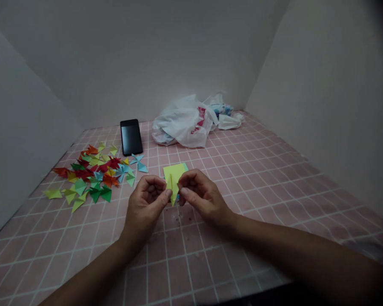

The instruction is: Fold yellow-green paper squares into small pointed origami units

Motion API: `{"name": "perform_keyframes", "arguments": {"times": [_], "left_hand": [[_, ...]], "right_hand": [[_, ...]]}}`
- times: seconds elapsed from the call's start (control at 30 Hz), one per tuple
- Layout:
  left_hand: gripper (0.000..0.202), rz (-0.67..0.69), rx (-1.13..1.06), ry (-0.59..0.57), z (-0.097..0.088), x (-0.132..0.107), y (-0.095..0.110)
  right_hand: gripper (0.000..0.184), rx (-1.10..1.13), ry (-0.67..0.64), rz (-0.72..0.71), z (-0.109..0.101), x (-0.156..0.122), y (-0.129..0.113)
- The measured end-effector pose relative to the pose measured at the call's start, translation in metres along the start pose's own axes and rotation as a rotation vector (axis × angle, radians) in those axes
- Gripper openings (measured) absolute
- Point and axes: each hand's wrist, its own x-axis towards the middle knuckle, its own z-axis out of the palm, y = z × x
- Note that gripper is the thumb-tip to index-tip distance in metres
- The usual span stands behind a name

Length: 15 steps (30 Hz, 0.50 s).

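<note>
My left hand point(146, 204) and my right hand point(201, 196) meet above the pink tiled surface point(258, 178). Both pinch a small folded yellow-green paper piece point(172, 189) between thumb and fingers, its point hanging down. Just behind the hands a small stack of square paper sheets point(175, 171) lies flat, a yellow-green sheet on top with a blue edge showing beneath. Left of my hands a pile of several folded paper pieces point(94, 172) in red, green, yellow, orange and blue is spread over the tiles.
A black phone point(131, 136) lies face up behind the pile. A crumpled white plastic bag point(185, 121) with red print sits at the back beside more white wrapping point(228, 119). Grey walls close in on the left, back and right.
</note>
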Motion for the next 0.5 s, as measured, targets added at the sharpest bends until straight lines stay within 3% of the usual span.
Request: {"name": "perform_keyframes", "arguments": {"times": [0.2,0.4,0.5], "left_hand": [[0.024,-0.009,0.028,-0.041,0.001,-0.001,0.001],[0.020,-0.224,-0.041,-0.172,-0.002,0.003,-0.008],[0.022,-0.273,-0.047,-0.175,-0.003,0.004,-0.012]], "right_hand": [[0.021,0.103,-0.096,0.222,-0.004,0.007,0.005],[0.019,0.154,-0.050,0.248,-0.005,0.009,0.010],[0.019,0.168,-0.044,0.284,-0.004,0.008,0.010]]}}
